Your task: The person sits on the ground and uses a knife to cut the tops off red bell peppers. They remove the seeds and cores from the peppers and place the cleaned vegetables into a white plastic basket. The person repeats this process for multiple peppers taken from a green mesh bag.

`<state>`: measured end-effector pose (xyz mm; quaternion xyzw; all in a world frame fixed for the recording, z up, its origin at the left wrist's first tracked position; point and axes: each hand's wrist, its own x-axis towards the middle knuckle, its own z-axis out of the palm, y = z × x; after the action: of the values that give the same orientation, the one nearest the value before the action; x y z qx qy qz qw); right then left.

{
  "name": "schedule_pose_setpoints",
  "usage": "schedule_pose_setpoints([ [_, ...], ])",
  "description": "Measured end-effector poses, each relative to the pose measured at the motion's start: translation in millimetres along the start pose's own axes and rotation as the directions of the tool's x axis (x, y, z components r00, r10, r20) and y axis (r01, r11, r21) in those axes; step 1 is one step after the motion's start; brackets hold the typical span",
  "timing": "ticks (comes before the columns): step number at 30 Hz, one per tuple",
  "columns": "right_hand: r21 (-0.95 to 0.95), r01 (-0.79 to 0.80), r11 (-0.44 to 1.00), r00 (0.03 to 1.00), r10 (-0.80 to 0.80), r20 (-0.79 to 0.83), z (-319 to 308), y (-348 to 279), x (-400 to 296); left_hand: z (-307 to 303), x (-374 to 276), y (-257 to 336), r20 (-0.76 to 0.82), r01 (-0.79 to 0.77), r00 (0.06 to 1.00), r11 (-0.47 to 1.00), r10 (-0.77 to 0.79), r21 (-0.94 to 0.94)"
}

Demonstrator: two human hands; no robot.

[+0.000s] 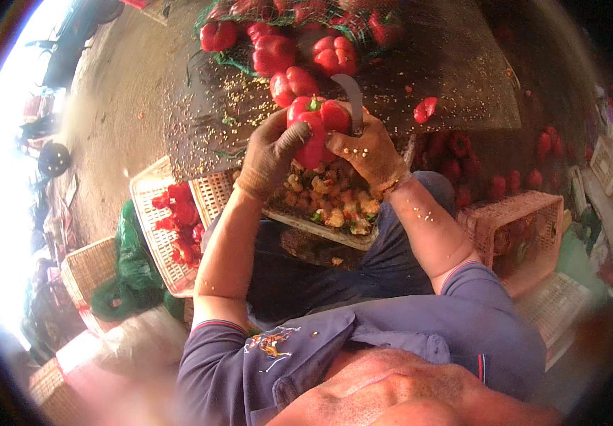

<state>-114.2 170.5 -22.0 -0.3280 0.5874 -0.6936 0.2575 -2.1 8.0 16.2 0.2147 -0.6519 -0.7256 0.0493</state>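
Both of my hands wear soiled knit work gloves and hold one red bell pepper (317, 128) between them, its green stem facing up. My left hand (274, 152) grips its left side, with the thumb on the front. My right hand (373, 149) presses the right side; seeds stick to its glove and my forearm. A curved, flat grey blade (355, 98) rises from behind the right hand; its handle is hidden, so how it is held cannot be fully seen. Just beyond lies another red pepper (291, 86). Below the hands, a container (333, 237) holds pepper cores.
A dark board (466, 69) strewn with seeds bears a green net (234, 64) of red peppers and a red piece (425, 109). A perforated crate (149, 223) of cut red pepper stands left, beside green netting (130, 255). Another crate (525, 205) is at right.
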Motion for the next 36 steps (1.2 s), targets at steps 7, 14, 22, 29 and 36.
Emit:
schedule_pose_setpoints([
  [7, 0.106, -0.101, 0.989, 0.992, 0.092, 0.087, 2.3, -8.1, -4.9, 8.5, -10.6, 15.9, -0.041, 0.013, 0.999, 0.925, 0.003, 0.38],
  [14, 0.222, -0.308, 0.925, 0.949, 0.285, 0.132, 2.9, -30.3, -7.2, -25.6, 6.9, -7.4, 0.341, 0.215, 0.935, 0.919, -0.097, -0.329],
  [22, 0.135, -0.23, 0.964, 0.973, 0.227, 0.036, 0.3, -17.6, -3.3, -35.6, 21.8, -14.5, 0.34, 0.228, 0.932, 0.93, -0.123, -0.288],
  [29, -0.106, -0.148, 0.983, 0.986, 0.137, -0.1, 4.7, -6.9, -2.7, -0.1, -13.2, 20.5, -0.312, 0.056, 0.95, 0.982, 0.003, 0.179],
  [36, -0.153, -0.15, 0.977, 0.987, 0.138, -0.082, 17.3, 7.9, -13.7, 17.5, 6.5, -1.0, 0.041, 0.043, 0.997, 0.915, -0.065, 0.401],
])
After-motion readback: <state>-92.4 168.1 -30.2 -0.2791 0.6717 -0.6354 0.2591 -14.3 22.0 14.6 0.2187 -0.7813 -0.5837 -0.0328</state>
